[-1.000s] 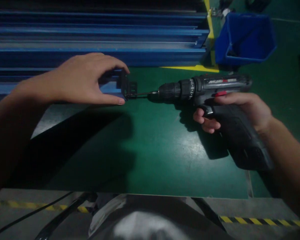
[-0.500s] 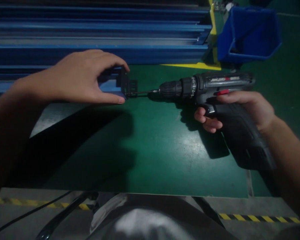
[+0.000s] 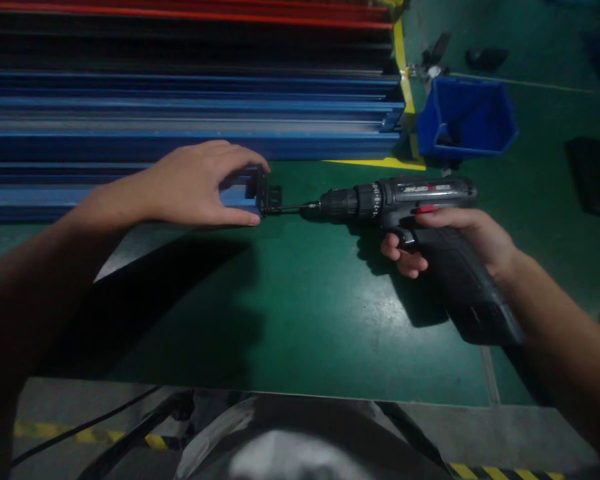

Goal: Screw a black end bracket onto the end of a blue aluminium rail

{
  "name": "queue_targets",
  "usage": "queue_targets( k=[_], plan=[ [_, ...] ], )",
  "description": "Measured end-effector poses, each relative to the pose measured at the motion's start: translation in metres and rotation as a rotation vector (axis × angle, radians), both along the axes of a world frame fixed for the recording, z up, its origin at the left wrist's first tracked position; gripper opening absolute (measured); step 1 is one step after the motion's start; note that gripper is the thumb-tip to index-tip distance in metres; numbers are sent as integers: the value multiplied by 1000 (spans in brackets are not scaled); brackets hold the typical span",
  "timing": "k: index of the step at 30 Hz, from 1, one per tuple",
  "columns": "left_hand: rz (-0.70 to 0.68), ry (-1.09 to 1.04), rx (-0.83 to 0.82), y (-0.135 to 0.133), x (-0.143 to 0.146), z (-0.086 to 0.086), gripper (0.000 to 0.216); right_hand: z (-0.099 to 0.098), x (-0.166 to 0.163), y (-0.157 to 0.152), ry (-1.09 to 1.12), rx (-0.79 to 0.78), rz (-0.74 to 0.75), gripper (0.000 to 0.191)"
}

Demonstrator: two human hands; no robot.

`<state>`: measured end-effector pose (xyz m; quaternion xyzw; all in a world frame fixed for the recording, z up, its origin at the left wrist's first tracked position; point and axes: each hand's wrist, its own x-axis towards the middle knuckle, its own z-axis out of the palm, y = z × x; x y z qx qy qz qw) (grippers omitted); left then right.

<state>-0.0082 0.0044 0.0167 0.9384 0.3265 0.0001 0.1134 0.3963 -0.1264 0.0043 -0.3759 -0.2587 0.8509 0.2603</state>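
My left hand (image 3: 195, 183) grips the end of a blue metal profile (image 3: 237, 193), thumb along the near side and fingers over the far side. A black end cap (image 3: 263, 191) with a small slotted tab (image 3: 275, 197) sits at the profile's end, between my fingertips. My right hand (image 3: 473, 233) is wrapped round the handle of a black cordless drill (image 3: 430, 192), thumb near its red switch and fingers about the trigger. The drill lies level, and its long thin bit (image 3: 293, 209) points left to the near corner of the end cap. Any screw at the tip is too small to make out.
Long blue profiles (image 3: 190, 145) lie side by side behind my left hand, with black and red ones (image 3: 190, 17) farther back. A blue bin (image 3: 467, 148) stands behind the drill on the green table (image 3: 320, 320). A dark object (image 3: 593, 175) lies at the right.
The view has shifted, so more of the table's far side shows and the bin appears lower and farther left. Both hands keep their holds, with the bit still at the end cap.
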Motion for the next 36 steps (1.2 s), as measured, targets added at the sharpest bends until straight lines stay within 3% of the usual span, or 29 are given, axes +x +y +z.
queue_targets(
  k=[6,24,36],
  plan=[
    [-1,22,-1,-1,1,2,78,3,-3,-2,4,-25,-52,29],
    [38,-12,-8,4,0,-7,87,-2,-2,-2,54,-47,-57,31],
    [54,-31,-29,3,-1,-8,86,-9,2,-4,64,77,-23,31]
  ],
)
